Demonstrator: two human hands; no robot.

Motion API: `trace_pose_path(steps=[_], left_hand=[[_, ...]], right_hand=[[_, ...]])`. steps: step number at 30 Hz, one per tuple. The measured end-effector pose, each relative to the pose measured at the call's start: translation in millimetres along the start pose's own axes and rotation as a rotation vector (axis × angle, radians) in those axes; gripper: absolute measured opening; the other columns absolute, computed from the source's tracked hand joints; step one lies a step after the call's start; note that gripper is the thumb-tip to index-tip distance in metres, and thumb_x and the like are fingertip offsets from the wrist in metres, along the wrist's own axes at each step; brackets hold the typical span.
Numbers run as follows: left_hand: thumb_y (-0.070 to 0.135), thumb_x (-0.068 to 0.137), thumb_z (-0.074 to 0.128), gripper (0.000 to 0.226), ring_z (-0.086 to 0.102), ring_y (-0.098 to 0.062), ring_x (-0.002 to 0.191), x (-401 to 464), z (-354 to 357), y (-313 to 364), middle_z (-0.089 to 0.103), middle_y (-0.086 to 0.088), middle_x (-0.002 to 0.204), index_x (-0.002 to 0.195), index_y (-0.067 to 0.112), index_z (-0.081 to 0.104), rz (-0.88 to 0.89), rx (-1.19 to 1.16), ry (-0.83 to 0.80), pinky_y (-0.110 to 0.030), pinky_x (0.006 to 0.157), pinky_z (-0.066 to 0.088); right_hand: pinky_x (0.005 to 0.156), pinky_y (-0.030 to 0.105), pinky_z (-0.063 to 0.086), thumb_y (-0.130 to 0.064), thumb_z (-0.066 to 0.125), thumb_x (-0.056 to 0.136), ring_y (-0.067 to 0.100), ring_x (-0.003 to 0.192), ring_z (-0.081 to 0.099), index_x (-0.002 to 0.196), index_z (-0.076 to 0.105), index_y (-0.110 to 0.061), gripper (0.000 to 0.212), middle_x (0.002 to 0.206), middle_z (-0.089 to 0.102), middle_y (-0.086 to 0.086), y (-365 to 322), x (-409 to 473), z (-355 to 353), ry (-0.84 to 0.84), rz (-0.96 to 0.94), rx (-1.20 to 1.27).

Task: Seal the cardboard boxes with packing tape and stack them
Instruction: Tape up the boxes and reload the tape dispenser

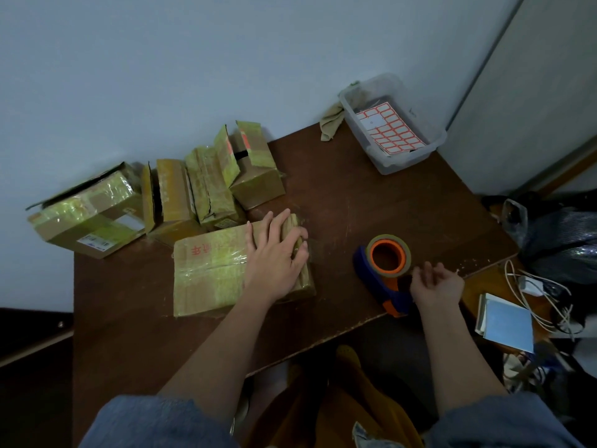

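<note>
The left hand (274,253) is pressing flat on the near box (223,273). The right hand (436,284), fingers loosely curled, gripping nothing, is reaching for the tape dispenser (384,270), which risks sliding off the table (355,195) edge.

red printed characters on nearest cardboard box (210,270), seemingly Chinese, illegible

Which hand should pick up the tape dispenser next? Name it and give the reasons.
The right hand. It sits right beside the tape dispenser, fingers at the roll's edge, holding nothing. The left hand lies flat on the nearest cardboard box, steadying it.
</note>
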State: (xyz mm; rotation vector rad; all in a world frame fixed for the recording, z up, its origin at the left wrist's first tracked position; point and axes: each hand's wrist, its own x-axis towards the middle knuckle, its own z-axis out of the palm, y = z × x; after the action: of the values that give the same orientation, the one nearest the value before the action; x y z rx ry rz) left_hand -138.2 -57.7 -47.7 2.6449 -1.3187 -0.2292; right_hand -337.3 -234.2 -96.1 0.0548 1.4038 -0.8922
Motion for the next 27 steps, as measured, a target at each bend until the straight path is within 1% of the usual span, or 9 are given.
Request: trace_pose_path(steps=[3, 5, 8, 9, 13, 16, 19, 23, 27], left_hand=[[0.050, 0.096, 0.018, 0.035, 0.000, -0.022, 0.149, 1, -2, 3, 0.019, 0.003, 0.158, 0.116, 0.042, 0.046, -0.003, -0.005, -0.018, -0.054, 0.117, -0.009], [0.043, 0.097, 0.027, 0.034, 0.001, -0.029, 0.149, 1, -8, 10, 0.018, -0.005, 0.159, 0.125, 0.038, 0.046, 0.006, 0.054, 0.012, -0.059, 0.117, -0.006], [0.022, 0.090, 0.053, 0.065, -0.002, -0.034, 0.148, 3, -20, 39, 0.008, -0.014, 0.160, 0.148, 0.030, 0.026, 0.200, 0.321, 0.035, -0.061, 0.115, -0.010], [0.017, 0.087, 0.058, 0.074, -0.002, -0.031, 0.149, 3, -18, 53, 0.009, -0.012, 0.160, 0.150, 0.026, 0.022, 0.283, 0.326, 0.005, -0.058, 0.116, -0.011], [0.010, 0.090, 0.057, 0.064, 0.015, -0.016, 0.147, 2, 13, 98, 0.029, -0.001, 0.157, 0.148, 0.020, 0.032, 0.391, 0.047, -0.318, -0.041, 0.122, -0.001], [0.012, 0.089, 0.061, 0.082, -0.002, -0.016, 0.150, -3, 49, 109, 0.009, -0.001, 0.163, 0.154, 0.016, 0.012, 0.459, 0.097, -0.503, -0.042, 0.119, -0.008], [0.024, 0.088, 0.066, 0.092, -0.013, -0.019, 0.148, 4, 74, 111, -0.003, 0.001, 0.163, 0.155, 0.018, 0.003, 0.550, 0.224, -0.537, -0.044, 0.117, -0.013], [0.019, 0.096, 0.053, 0.072, -0.001, -0.017, 0.150, 17, 84, 115, 0.016, 0.001, 0.162, 0.155, 0.019, 0.012, 0.610, 0.261, -0.473, -0.045, 0.119, -0.011], [0.013, 0.099, 0.043, 0.058, 0.018, -0.015, 0.147, 27, 82, 115, 0.035, 0.003, 0.154, 0.153, 0.022, 0.023, 0.596, 0.239, -0.445, -0.041, 0.119, -0.007]], right_hand=[[0.094, 0.028, 0.053, 0.000, 0.042, 0.098, 0.018, 0.115, 0.057, 0.144, 0.042, -0.010, 0.047, 0.118, 0.056, 0.008, 0, 5, -7, 0.032, -0.004, 0.054], [0.092, 0.028, 0.053, 0.001, 0.044, 0.097, 0.018, 0.122, 0.054, 0.146, 0.040, -0.011, 0.050, 0.129, 0.056, 0.007, 0, 9, -10, 0.011, -0.001, 0.033], [0.098, 0.030, 0.048, 0.000, 0.044, 0.098, 0.018, 0.131, 0.047, 0.148, 0.037, -0.013, 0.052, 0.140, 0.052, 0.005, -3, 9, -10, -0.005, -0.016, -0.100], [0.103, 0.033, 0.046, 0.001, 0.043, 0.097, 0.019, 0.134, 0.044, 0.149, 0.036, -0.013, 0.054, 0.143, 0.050, 0.005, -5, 6, -9, -0.019, -0.028, -0.142], [0.114, 0.046, 0.036, -0.001, 0.039, 0.099, 0.023, 0.140, 0.037, 0.148, 0.037, -0.012, 0.050, 0.147, 0.045, 0.008, -11, 2, -9, -0.018, 0.012, -0.108], [0.115, 0.050, 0.031, -0.003, 0.036, 0.099, 0.025, 0.142, 0.034, 0.146, 0.040, -0.011, 0.047, 0.146, 0.045, 0.009, -14, 1, -9, -0.011, 0.051, -0.042], [0.116, 0.052, 0.028, -0.004, 0.035, 0.099, 0.026, 0.141, 0.034, 0.144, 0.042, -0.012, 0.047, 0.141, 0.048, 0.009, -14, 6, -10, 0.011, 0.094, -0.026], [0.116, 0.054, 0.028, -0.009, 0.035, 0.100, 0.025, 0.140, 0.035, 0.141, 0.047, -0.015, 0.043, 0.122, 0.053, 0.007, -15, 16, -15, 0.027, 0.177, 0.020], [0.115, 0.056, 0.029, -0.006, 0.036, 0.100, 0.025, 0.141, 0.032, 0.144, 0.044, -0.017, 0.046, 0.137, 0.045, 0.010, -23, 15, -24, 0.063, 0.185, 0.161]])
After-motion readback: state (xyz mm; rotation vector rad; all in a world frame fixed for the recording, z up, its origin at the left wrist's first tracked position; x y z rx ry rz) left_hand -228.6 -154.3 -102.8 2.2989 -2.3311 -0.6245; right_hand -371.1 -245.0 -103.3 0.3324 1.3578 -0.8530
